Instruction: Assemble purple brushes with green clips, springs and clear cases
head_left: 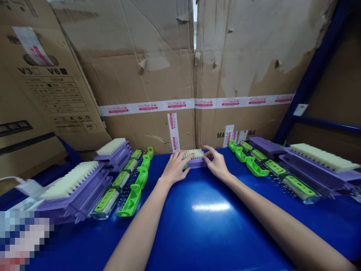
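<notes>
At the far middle of the table, both hands are on a small purple plastic part [196, 163] with a cream, ribbed block on top. My left hand [175, 166] covers its left end, fingers laid over the top and thumb apart in front. A bit of bright green shows beside that thumb. My right hand [216, 161] is at the right end, thumb and fingertips against the purple side, index finger raised. The hands hide both ends of the part.
Purple parts with cream blocks [72, 180] stand at the left, others [324, 156] at the right. Green-topped clear pieces [106, 199], thin metal pins and green brackets [132, 199] line both sides. Cardboard [158, 75] walls the back of the blue table [197, 233]; a blue frame post [310, 71] rises right.
</notes>
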